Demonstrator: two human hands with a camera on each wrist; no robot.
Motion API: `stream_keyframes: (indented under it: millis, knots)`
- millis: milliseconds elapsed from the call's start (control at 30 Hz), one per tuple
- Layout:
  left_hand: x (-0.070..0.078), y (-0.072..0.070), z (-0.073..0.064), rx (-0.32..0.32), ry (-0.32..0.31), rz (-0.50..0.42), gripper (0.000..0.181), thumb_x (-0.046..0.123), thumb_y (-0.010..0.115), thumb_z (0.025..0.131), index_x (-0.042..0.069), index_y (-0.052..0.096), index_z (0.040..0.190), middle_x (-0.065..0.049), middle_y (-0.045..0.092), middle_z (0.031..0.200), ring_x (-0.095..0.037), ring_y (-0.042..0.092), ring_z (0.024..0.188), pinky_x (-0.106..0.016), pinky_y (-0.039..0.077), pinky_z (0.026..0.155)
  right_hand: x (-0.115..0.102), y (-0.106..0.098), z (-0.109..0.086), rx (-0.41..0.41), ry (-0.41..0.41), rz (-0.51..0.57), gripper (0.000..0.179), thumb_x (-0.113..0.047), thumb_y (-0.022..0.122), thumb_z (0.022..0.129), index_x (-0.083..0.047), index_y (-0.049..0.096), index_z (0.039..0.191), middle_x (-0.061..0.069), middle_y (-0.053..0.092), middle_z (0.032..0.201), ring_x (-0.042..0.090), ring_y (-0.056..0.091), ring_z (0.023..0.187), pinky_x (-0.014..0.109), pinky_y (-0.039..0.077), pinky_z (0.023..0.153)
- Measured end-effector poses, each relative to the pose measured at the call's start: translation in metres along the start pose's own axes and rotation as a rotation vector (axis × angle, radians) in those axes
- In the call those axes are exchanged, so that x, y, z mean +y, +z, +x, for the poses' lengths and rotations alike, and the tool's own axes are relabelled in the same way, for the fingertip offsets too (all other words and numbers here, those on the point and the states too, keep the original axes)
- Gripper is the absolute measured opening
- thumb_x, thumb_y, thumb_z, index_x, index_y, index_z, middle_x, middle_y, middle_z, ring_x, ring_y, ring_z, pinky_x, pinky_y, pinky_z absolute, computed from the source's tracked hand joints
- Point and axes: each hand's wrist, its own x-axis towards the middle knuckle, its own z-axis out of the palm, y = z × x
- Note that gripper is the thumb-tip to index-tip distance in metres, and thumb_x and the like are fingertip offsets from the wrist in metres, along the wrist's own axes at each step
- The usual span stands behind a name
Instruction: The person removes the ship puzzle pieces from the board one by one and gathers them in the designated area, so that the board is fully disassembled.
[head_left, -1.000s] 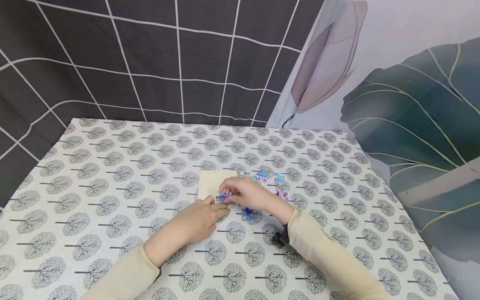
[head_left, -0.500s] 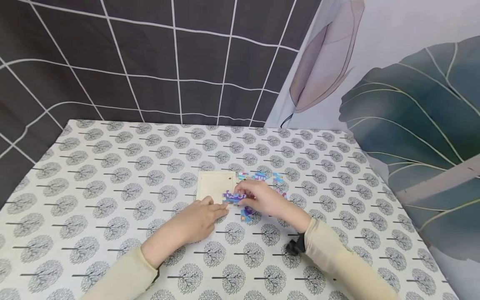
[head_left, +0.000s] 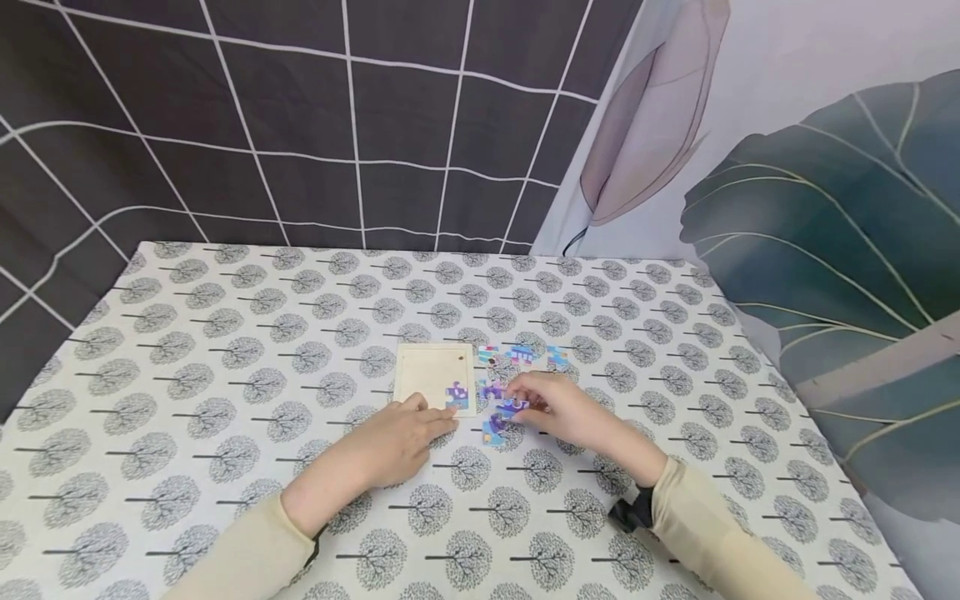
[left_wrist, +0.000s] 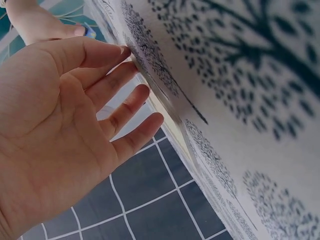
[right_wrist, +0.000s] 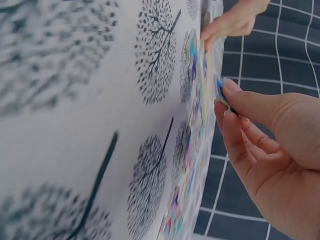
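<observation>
A pale square wooden puzzle tray lies on the table. One purple-and-blue jigsaw piece sits in its near right corner. My left hand rests at the tray's near edge, fingertips beside that piece. In the left wrist view the fingers of the left hand are loosely extended along the tray's edge, holding nothing. To the right of the tray, my right hand pinches another jigsaw piece between thumb and fingers. The right wrist view shows this blue piece raised off the tablecloth.
Several loose jigsaw pieces lie right of the tray, among them a blue-purple piece nearest me and a light blue one at the back. A white tablecloth printed with trees covers the table. A dark gridded curtain hangs behind.
My right hand has moved from over the tray rightward with a jigsaw piece in its fingers. The piece in the tray's near right corner now shows. My left hand stays almost still.
</observation>
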Motion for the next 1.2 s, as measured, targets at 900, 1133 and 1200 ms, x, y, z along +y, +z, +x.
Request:
stream_keyframes:
  millis: [900,1133,1200]
  knots:
    - [0.001,0.000,0.001,0.007,0.016,0.000,0.043,0.009,0.055,0.088,0.009,0.054,0.131,-0.002,0.046,0.142,-0.016,0.047,0.097,-0.031,0.048,0.083,0.013,0.006,-0.028,-0.060,0.062,-0.022,0.028,-0.013,0.074,0.077,-0.011,0.062,0.103,-0.008,0.059,0.084,0.006,0.054,0.077,0.020,0.051,0.071]
    - [0.000,-0.001,0.001,0.005,0.017,-0.009,0.043,0.008,0.055,0.088,0.009,0.053,0.132,-0.003,0.046,0.142,-0.017,0.048,0.101,-0.033,0.048,0.087,0.014,0.007,-0.028,-0.036,0.060,-0.092,0.031,-0.014,0.077,0.074,-0.013,0.063,0.102,-0.008,0.055,0.083,0.007,0.052,0.078,0.022,0.050,0.073]
    - [0.000,-0.001,0.001,0.006,0.022,-0.008,0.043,0.008,0.054,0.088,0.008,0.053,0.132,-0.003,0.046,0.141,-0.017,0.048,0.101,-0.033,0.048,0.087,0.013,0.007,-0.028,-0.039,0.067,-0.089,0.031,-0.014,0.076,0.074,-0.013,0.063,0.102,-0.008,0.055,0.084,0.008,0.052,0.080,0.023,0.050,0.074]
